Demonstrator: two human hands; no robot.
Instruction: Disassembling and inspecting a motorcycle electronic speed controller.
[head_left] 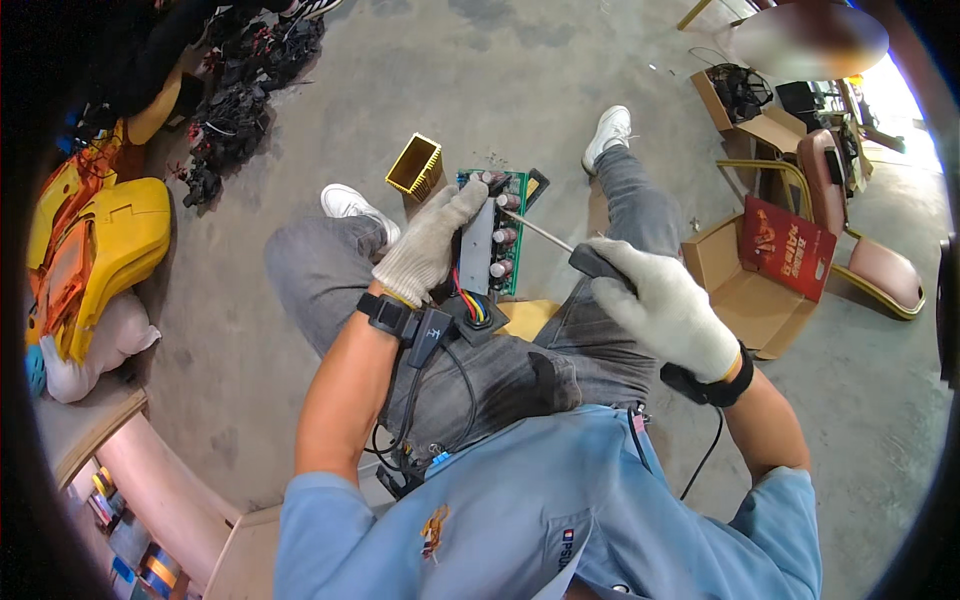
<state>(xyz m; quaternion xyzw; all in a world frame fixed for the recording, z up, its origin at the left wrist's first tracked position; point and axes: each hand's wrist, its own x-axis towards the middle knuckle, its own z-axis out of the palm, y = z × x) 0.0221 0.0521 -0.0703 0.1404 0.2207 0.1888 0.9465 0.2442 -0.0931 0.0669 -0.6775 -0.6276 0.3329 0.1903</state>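
Note:
My gloved left hand point(436, 240) is wrapped round the left side of a green circuit board point(519, 200) with a flat grey metal plate point(477, 250) along it. Several round capacitors point(503, 268) stand in a row on the board. In my gloved right hand point(665, 310) is a screwdriver point(545, 235) with a dark handle, its shaft pointing up and left. The tip reaches the board near the upper capacitors; whether it touches a screw is too small to tell. Coloured wires point(466, 297) run from the board's lower end to a black round part point(480, 318).
A gold finned metal housing point(415, 167) stands on the floor beyond my left hand. Tangled black parts point(235, 110) lie at the far left, above yellow plastic shells point(125, 235). At right are an open cardboard box point(735, 290), a red box point(785, 245) and chairs point(885, 272).

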